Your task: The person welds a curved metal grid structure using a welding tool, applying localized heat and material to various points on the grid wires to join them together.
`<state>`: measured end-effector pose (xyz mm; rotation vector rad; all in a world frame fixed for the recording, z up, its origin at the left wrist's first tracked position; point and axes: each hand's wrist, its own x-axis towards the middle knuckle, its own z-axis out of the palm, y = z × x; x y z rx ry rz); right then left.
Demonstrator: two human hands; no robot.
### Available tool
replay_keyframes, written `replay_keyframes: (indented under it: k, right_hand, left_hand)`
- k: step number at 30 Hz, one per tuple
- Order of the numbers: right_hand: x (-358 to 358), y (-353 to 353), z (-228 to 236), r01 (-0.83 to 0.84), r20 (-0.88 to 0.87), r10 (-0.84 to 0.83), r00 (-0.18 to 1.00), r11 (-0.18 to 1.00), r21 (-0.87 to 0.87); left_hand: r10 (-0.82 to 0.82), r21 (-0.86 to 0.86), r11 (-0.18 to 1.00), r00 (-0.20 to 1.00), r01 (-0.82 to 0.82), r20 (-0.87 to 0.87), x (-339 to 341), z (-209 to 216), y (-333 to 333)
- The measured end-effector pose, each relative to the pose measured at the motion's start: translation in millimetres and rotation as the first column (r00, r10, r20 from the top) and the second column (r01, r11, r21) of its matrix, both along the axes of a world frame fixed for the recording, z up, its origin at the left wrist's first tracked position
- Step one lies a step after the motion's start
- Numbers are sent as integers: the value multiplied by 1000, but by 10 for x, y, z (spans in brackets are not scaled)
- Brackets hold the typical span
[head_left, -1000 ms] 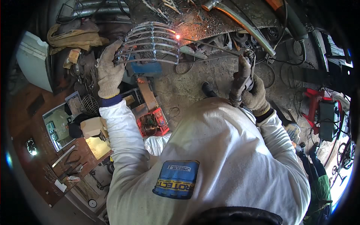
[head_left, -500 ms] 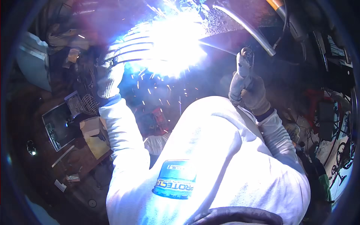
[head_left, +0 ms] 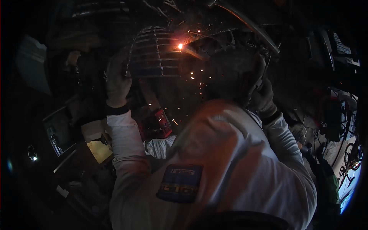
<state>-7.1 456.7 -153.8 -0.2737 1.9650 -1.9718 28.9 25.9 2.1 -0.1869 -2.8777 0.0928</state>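
A curved cage of metal bars is at the upper left of centre. My gloved left hand is closed on its left edge, though the fingertips are lost in shadow. At the cage's right side a small spot of metal glows orange, and sparks fall below it. The nozzle of a welding torch points at that spot from the right. My gloved right hand is closed round the torch's dark handle, which is mostly hidden in the gloom.
A slanting metal tube crosses above my right hand. Below the cage are a red box and crumpled pale plastic. An open cardboard box lies at the left, with a dark flat panel beside it.
The blinding white arc has gone out, leaving an orange glow and fewer sparks, and the scene is much darker. My right hand has shifted slightly right; my left stays at the cage.
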Motion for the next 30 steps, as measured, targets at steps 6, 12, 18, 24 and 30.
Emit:
replay_keyframes:
  k: [6, 12, 18, 24, 30]
  right_hand:
    - [-40, -9, -44, -97, 104, 106, 989, 991, -93]
    - [-33, -34, -92, -121, 121, 127, 984, 991, -54]
    - [-40, -57, -141, -158, 10, 159, 987, 984, -78]
    - [-38, -65, -158, -155, 61, 159, 985, 986, -63]
    - [-55, -72, -162, -157, 109, 161, 981, 986, -48]
  left_hand:
    - [34, 169, 985, 998, -23, -61, 163, -210, -131]
    - [23, 143, 990, 996, -10, -85, 196, -315, -118]
    - [18, 99, 995, 997, -11, -70, 245, -347, -171]
    - [-7, 107, 994, 997, 15, -77, 246, -324, -138]
    - [104, 166, 981, 995, -100, -13, 244, -315, -114]
